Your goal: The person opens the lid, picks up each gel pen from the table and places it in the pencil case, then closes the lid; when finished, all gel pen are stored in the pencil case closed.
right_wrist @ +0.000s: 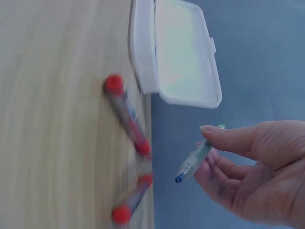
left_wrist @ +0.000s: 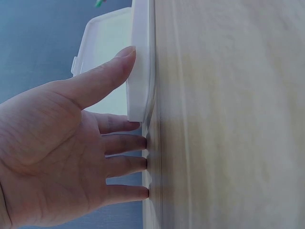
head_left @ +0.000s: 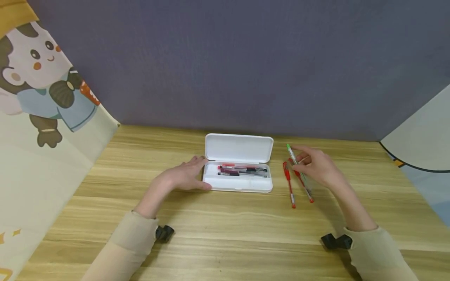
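A white pencil case lies on the table with its lid raised. Several red and black pens lie inside it. My left hand rests against the case's left end, fingers straight, with the thumb at the front corner. To the right of the case, my right hand pinches a clear pen with a green end between thumb and fingers, tilted above the table. Below that hand lie two red-capped pens, one nearer the case and the other partly covered by the held pen.
The wood-grain table meets a dark blue-grey panel at its back edge. A light panel with a cartoon figure stands on the left, and another pale panel on the right.
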`<state>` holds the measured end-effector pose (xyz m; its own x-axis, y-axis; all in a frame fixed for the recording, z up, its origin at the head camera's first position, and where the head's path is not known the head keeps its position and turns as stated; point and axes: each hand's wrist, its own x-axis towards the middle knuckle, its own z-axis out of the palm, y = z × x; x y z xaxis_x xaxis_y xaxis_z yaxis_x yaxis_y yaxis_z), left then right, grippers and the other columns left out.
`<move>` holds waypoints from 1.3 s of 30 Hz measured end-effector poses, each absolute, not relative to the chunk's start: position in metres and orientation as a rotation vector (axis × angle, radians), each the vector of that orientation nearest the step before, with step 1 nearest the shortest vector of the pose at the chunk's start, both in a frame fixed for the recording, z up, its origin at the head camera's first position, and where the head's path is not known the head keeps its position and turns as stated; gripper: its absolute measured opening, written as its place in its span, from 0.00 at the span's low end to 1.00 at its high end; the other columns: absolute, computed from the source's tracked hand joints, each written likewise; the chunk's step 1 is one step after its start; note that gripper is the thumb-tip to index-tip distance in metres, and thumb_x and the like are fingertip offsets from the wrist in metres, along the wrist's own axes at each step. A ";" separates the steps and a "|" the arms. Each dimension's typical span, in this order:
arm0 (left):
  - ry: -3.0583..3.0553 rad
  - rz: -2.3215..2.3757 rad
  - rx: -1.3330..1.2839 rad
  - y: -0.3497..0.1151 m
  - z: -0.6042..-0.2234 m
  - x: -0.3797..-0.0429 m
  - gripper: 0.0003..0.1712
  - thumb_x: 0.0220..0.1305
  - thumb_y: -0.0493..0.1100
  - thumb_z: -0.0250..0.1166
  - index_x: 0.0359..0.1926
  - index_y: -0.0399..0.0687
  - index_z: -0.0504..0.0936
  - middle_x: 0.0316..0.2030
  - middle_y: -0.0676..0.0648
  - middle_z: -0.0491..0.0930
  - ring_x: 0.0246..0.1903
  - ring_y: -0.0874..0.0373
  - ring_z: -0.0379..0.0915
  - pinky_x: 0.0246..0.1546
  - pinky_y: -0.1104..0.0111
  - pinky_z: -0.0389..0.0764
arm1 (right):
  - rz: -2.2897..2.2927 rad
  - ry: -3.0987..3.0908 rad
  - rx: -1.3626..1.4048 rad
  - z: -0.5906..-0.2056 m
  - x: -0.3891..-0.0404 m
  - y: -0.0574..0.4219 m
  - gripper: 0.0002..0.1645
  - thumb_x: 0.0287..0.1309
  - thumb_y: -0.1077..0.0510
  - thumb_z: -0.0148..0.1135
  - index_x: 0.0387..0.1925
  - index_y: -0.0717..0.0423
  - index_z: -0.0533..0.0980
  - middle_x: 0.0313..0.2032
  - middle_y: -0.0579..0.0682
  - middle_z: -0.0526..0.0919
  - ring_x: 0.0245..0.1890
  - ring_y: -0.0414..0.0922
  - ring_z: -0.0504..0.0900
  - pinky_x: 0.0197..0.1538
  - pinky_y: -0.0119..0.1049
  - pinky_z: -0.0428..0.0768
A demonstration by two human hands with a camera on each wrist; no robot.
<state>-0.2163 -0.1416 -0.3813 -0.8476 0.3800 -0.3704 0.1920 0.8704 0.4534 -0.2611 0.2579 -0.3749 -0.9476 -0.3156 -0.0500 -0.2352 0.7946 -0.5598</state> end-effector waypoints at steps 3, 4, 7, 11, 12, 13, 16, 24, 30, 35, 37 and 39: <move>2.580 0.551 0.412 -0.142 -0.381 -0.216 0.58 0.67 0.61 0.67 0.82 0.39 0.47 0.82 0.33 0.42 0.82 0.37 0.35 0.82 0.40 0.44 | -0.904 2.898 -0.504 -0.371 -0.261 0.242 0.37 0.62 0.60 0.71 0.72 0.55 0.70 0.48 0.61 0.86 0.48 0.56 0.85 0.50 0.48 0.84; 2.578 0.553 0.410 -0.142 -0.381 -0.216 0.58 0.67 0.61 0.67 0.82 0.39 0.46 0.82 0.33 0.42 0.82 0.37 0.35 0.82 0.41 0.43 | -0.921 2.903 -0.516 -0.369 -0.261 0.237 0.36 0.62 0.60 0.71 0.71 0.55 0.71 0.47 0.60 0.86 0.48 0.56 0.85 0.50 0.48 0.83; 2.575 0.556 0.407 -0.142 -0.382 -0.216 0.58 0.67 0.61 0.67 0.82 0.39 0.46 0.82 0.34 0.42 0.83 0.37 0.34 0.82 0.41 0.43 | -0.981 2.905 -0.556 -0.366 -0.261 0.221 0.33 0.63 0.63 0.69 0.69 0.56 0.73 0.46 0.59 0.85 0.48 0.55 0.85 0.49 0.46 0.84; 2.575 0.554 0.408 -0.142 -0.382 -0.217 0.58 0.67 0.61 0.67 0.82 0.39 0.46 0.82 0.34 0.42 0.83 0.37 0.34 0.82 0.40 0.43 | -1.085 2.882 -0.622 -0.364 -0.262 0.200 0.29 0.64 0.64 0.68 0.66 0.56 0.75 0.45 0.59 0.85 0.47 0.53 0.85 0.49 0.47 0.85; 2.575 0.552 0.408 -0.142 -0.383 -0.217 0.58 0.67 0.61 0.67 0.82 0.39 0.46 0.82 0.34 0.42 0.83 0.37 0.34 0.82 0.40 0.43 | -1.104 2.872 -0.635 -0.365 -0.263 0.194 0.28 0.64 0.65 0.68 0.65 0.56 0.76 0.45 0.58 0.85 0.46 0.53 0.85 0.50 0.47 0.86; 2.574 0.550 0.408 -0.142 -0.382 -0.217 0.58 0.67 0.61 0.67 0.82 0.39 0.46 0.82 0.34 0.41 0.83 0.37 0.34 0.82 0.40 0.43 | -1.123 2.861 -0.653 -0.366 -0.264 0.189 0.27 0.64 0.65 0.68 0.65 0.56 0.76 0.44 0.58 0.85 0.46 0.52 0.85 0.50 0.48 0.86; 2.575 0.545 0.411 -0.141 -0.382 -0.217 0.58 0.67 0.61 0.67 0.82 0.39 0.45 0.82 0.34 0.41 0.82 0.37 0.34 0.82 0.40 0.43 | -1.157 2.827 -0.711 -0.368 -0.266 0.174 0.25 0.63 0.66 0.68 0.62 0.57 0.78 0.43 0.58 0.85 0.44 0.52 0.85 0.51 0.49 0.87; 2.573 0.559 0.408 -0.141 -0.383 -0.218 0.58 0.67 0.61 0.68 0.82 0.39 0.46 0.82 0.34 0.42 0.83 0.37 0.34 0.82 0.40 0.43 | -1.102 2.780 -0.890 -0.372 -0.269 0.140 0.22 0.58 0.68 0.72 0.55 0.60 0.82 0.42 0.56 0.87 0.43 0.49 0.86 0.49 0.46 0.88; 2.573 0.557 0.412 -0.140 -0.384 -0.219 0.58 0.67 0.61 0.68 0.82 0.39 0.46 0.82 0.33 0.42 0.82 0.36 0.34 0.82 0.40 0.43 | -0.915 2.821 -1.021 -0.381 -0.265 0.128 0.20 0.55 0.67 0.74 0.51 0.55 0.84 0.37 0.49 0.88 0.39 0.44 0.86 0.45 0.42 0.87; 2.570 0.550 0.401 -0.141 -0.383 -0.218 0.58 0.67 0.61 0.68 0.82 0.39 0.45 0.82 0.34 0.41 0.83 0.37 0.34 0.82 0.40 0.43 | -0.807 2.832 -1.031 -0.388 -0.264 0.127 0.19 0.56 0.67 0.74 0.50 0.53 0.85 0.35 0.46 0.87 0.37 0.42 0.84 0.43 0.40 0.85; 2.572 0.544 0.401 -0.142 -0.383 -0.217 0.58 0.67 0.61 0.67 0.82 0.39 0.45 0.82 0.34 0.41 0.83 0.37 0.34 0.82 0.40 0.43 | -0.789 2.826 -1.029 -0.390 -0.265 0.128 0.19 0.57 0.67 0.73 0.50 0.53 0.85 0.35 0.46 0.87 0.37 0.42 0.84 0.43 0.39 0.85; 2.578 0.542 0.409 -0.142 -0.384 -0.218 0.58 0.67 0.61 0.67 0.82 0.39 0.46 0.82 0.33 0.41 0.82 0.37 0.34 0.82 0.40 0.43 | -0.775 2.819 -1.022 -0.392 -0.266 0.128 0.19 0.57 0.68 0.73 0.50 0.53 0.85 0.35 0.46 0.88 0.37 0.42 0.84 0.43 0.39 0.85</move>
